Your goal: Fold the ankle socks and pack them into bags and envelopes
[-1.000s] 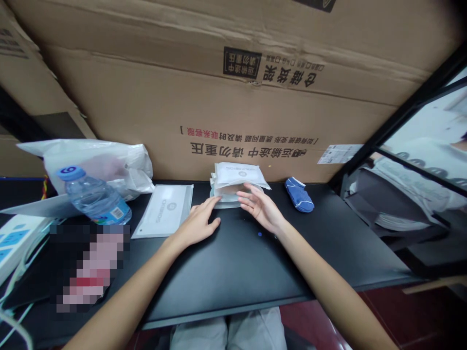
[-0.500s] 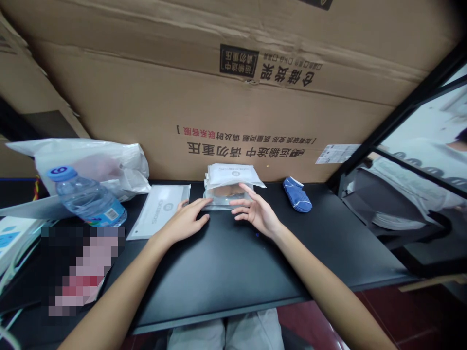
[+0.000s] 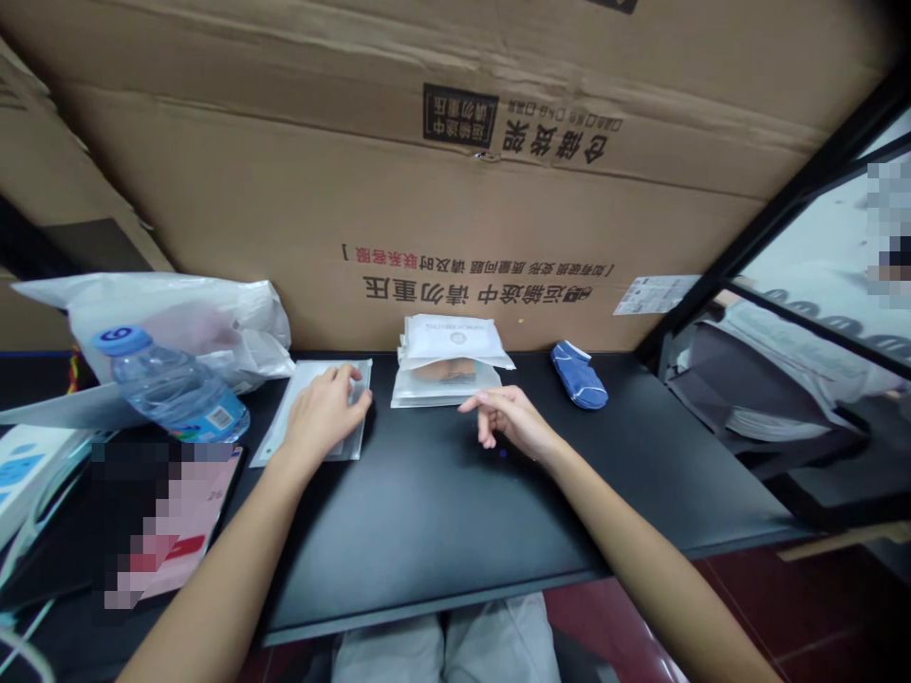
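Observation:
My left hand (image 3: 325, 410) is over a flat frosted plastic bag (image 3: 283, 415) with printing, left of centre, and hides much of it. Its fingers are slightly bent and apart, with nothing visibly gripped; whether the fingertips press on the bag I cannot tell. At the back of the desk lies a pile of similar frosted bags (image 3: 454, 339), the top one puffed up. Just in front of its right corner hovers my right hand (image 3: 516, 422), index finger forward and the others loosely curled, holding nothing. Folded blue socks (image 3: 580, 378) lie farther right.
A water bottle (image 3: 177, 389) leans at the left beside a white plastic bag (image 3: 249, 318). Cables and a partly blurred pink item (image 3: 213, 498) lie nearer. A large cardboard sheet (image 3: 285, 190) stands behind the black desk (image 3: 427, 531). Black frame bars (image 3: 775, 223) border the right.
My left hand has moved left from the pile's edge onto the flat bag. My right hand has drawn back slightly from the pile, its fingers more curled.

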The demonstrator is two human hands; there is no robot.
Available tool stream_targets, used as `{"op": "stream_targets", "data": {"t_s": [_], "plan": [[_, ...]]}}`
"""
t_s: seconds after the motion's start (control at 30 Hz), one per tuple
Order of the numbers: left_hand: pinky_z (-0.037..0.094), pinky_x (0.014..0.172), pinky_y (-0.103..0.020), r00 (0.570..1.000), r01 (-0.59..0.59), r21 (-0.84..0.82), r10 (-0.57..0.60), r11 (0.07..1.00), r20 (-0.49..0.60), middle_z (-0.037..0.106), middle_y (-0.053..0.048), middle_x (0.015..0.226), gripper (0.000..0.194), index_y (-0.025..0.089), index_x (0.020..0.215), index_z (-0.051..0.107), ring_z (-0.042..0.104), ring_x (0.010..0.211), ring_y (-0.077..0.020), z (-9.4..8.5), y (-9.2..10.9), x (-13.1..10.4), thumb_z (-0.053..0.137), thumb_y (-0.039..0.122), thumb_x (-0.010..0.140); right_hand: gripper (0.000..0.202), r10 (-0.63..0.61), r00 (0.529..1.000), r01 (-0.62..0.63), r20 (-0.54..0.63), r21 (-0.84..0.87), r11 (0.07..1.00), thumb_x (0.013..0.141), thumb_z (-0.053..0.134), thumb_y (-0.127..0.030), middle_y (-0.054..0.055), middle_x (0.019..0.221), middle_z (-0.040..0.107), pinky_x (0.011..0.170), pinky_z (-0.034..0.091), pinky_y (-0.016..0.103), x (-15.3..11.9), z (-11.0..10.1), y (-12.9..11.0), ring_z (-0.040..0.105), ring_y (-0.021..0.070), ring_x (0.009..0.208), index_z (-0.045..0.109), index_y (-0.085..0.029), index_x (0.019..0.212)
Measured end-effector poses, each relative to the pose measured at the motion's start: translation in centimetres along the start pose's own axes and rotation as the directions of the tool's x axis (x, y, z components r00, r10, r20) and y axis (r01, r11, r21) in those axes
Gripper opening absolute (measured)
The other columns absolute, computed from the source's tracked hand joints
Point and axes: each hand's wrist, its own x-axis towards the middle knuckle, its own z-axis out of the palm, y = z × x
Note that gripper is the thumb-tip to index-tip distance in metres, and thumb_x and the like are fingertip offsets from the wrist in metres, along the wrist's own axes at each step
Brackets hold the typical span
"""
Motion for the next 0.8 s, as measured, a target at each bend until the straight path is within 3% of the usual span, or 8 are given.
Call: {"op": "stream_targets", "data": {"t_s": [0.07,0.17,0.2,0.3,0.37,0.5,0.67,0.8], "plan": [[0.050,0.083,-0.039,0.997,0.025,0.056,-0.028,0.998,0.066,0.075,-0.015,0.113,0.037,0.021,0.111,0.061,0.070,0.104,-0.0345,0.3,-0.4,0.1,0.054,0.054,0.095,0.039,-0.185,0.948,0.133,-0.260,-0.206,0.970,0.095,0.064,-0.051,0.001,0.053,0.063,0.050,0.047,0.026,-0.2,-0.9,-0.2,0.054,0.0145,0.045,0.077,-0.015,0.088],[0.047,0.077,-0.036,0.989,0.049,0.058,-0.056,0.997,0.139,0.077,-0.013,0.104,0.038,0.023,0.103,0.061,0.072,0.098,-0.0340,0.5,-0.4,0.2,0.052,0.060,0.095,0.040,-0.550,0.620,0.144,-0.559,-0.608,0.781,0.102,0.050,-0.045,0.005,0.071,0.067,0.075,0.055,0.034,-0.4,-3.5,-0.5,0.061,0.0192,0.067,0.071,-0.019,0.080],[0.045,0.075,-0.036,0.986,0.061,0.051,-0.068,0.997,0.153,0.077,-0.012,0.102,0.038,0.024,0.100,0.062,0.072,0.096,-0.0338,0.5,-0.3,0.2,0.052,0.060,0.094,0.039,-0.609,0.574,0.065,-0.548,-0.711,0.700,0.102,0.047,-0.043,0.009,0.082,0.071,0.086,0.055,0.038,-0.4,-4.6,-0.4,0.064,0.0221,0.079,0.071,-0.019,0.083],[0.042,0.070,-0.033,0.978,0.067,0.024,-0.071,0.997,0.196,0.078,-0.011,0.092,0.038,0.025,0.087,0.062,0.072,0.090,-0.0330,0.1,0.0,0.0,0.054,0.061,0.092,0.036,-0.606,0.594,-0.267,-0.530,-0.840,0.473,0.096,0.052,-0.035,0.017,0.123,0.071,0.109,0.046,0.046,-0.6,-7.9,-0.1,0.062,0.0316,0.117,0.072,-0.015,0.119],[0.039,0.068,-0.033,0.972,0.043,-0.009,-0.039,0.999,0.232,0.077,-0.010,0.087,0.040,0.024,0.079,0.062,0.072,0.086,-0.0318,-0.1,0.3,-0.1,0.054,0.061,0.091,0.053,-0.464,0.639,-0.517,-0.614,-0.789,0.332,0.094,0.058,-0.037,0.023,0.140,0.062,0.110,0.045,0.051,-0.7,-9.4,0.1,0.058,0.0378,0.128,0.063,-0.012,0.140],[0.037,0.064,-0.031,0.955,-0.014,-0.117,0.048,0.993,0.293,0.075,-0.007,0.078,0.042,0.024,0.072,0.062,0.070,0.077,-0.0279,-0.1,0.9,-0.4,0.053,0.061,0.091,0.047,-0.213,0.722,-0.650,-0.658,-0.751,0.117,0.099,0.056,-0.042,0.024,0.131,0.069,0.100,0.051,0.048,-1.1,-9.8,-0.7,0.066,0.0387,0.120,0.072,-0.013,0.132],[0.043,0.053,-0.028,0.815,0.092,-0.352,0.133,0.931,0.563,0.070,-0.004,0.058,0.050,0.021,0.063,0.060,0.063,0.050,-0.0188,0.2,1.9,-1.0,0.060,0.066,0.087,0.038,-0.124,0.758,-0.625,-0.641,-0.767,0.144,0.098,0.052,-0.041,0.021,0.099,0.078,0.086,0.055,0.041,-1.4,-7.0,-2.4,0.076,0.0344,0.097,0.083,-0.018,0.097],[0.046,0.048,-0.027,0.658,0.173,-0.469,0.252,0.866,0.710,0.068,-0.006,0.055,0.053,0.019,0.062,0.062,0.064,0.048,-0.0185,0.2,2.6,-1.7,0.069,0.068,0.082,0.036,0.107,0.832,-0.546,-0.544,-0.771,0.329,0.093,0.054,-0.033,0.012,0.061,0.072,0.065,0.055,0.032,-1.8,-5.4,-2.4,0.071,0.0229,0.056,0.070,-0.018,0.065]]}}
